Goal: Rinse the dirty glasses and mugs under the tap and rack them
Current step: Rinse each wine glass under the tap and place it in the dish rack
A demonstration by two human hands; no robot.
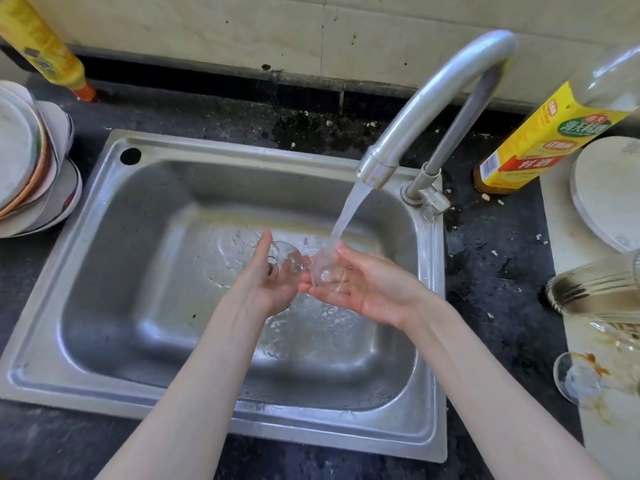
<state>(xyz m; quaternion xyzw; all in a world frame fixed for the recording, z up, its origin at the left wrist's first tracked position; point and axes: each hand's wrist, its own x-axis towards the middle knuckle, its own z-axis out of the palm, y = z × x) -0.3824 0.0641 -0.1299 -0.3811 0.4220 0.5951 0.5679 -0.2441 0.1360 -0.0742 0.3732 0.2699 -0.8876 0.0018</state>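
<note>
Head view: nearest right, on the dark table (495, 271), a soiled glass (581, 377) lies beside a pale board. Over the steel sink (145, 258), both hands cradle a clear glass mug (323, 268) lying sideways. The left hand (270, 282) curls round its handle side; the right hand (360, 289) cups it from below, fingers loosely bent. The tap (433, 109) pours water into the mug. Stacked plates (31, 161) stand left. A yellow-labelled bottle (540, 143) stands beyond the tap, its writing unreadable.
</note>
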